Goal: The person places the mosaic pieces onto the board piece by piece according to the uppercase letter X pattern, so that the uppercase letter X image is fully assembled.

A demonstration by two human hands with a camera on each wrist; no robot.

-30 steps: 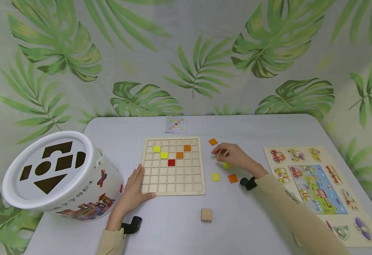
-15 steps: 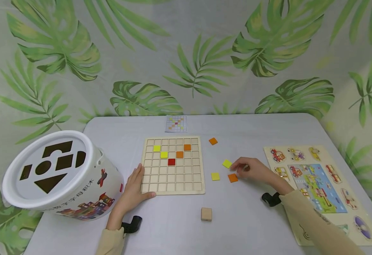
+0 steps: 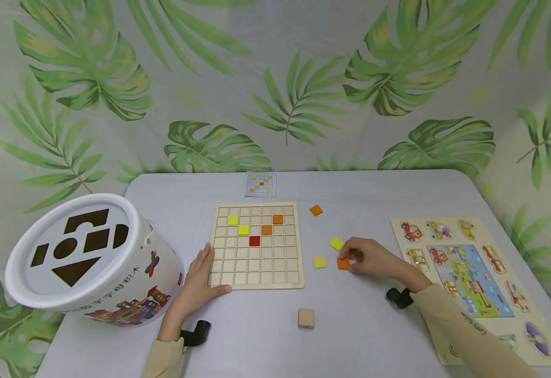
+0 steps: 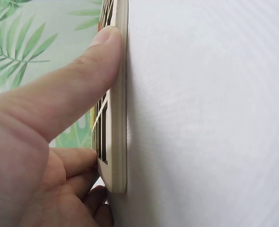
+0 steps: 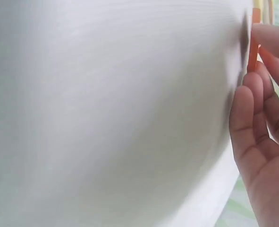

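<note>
Green leaves cover the cloth [image 3: 287,105] behind the white table [image 3: 374,336]. Far left stands a bucket [image 3: 162,268]; its lid [image 3: 78,241] has shaped holes, but what is inside, I cannot tell. Next, the left hand [image 3: 200,281] touches the board [image 3: 248,266], its fingers extended, grasping nothing. In the board's cells lie two yellow tiles [image 3: 243,230], one red tile [image 3: 254,241] and two orange tiles [image 3: 267,230]. Further right, near two loose yellow tiles [image 3: 320,262], an orange tile [image 3: 343,264] is pinched between thumb and fingers of the right hand [image 3: 370,256]. Far right lies a puzzle [image 3: 532,358] containing vehicle pieces [image 3: 412,231]
</note>
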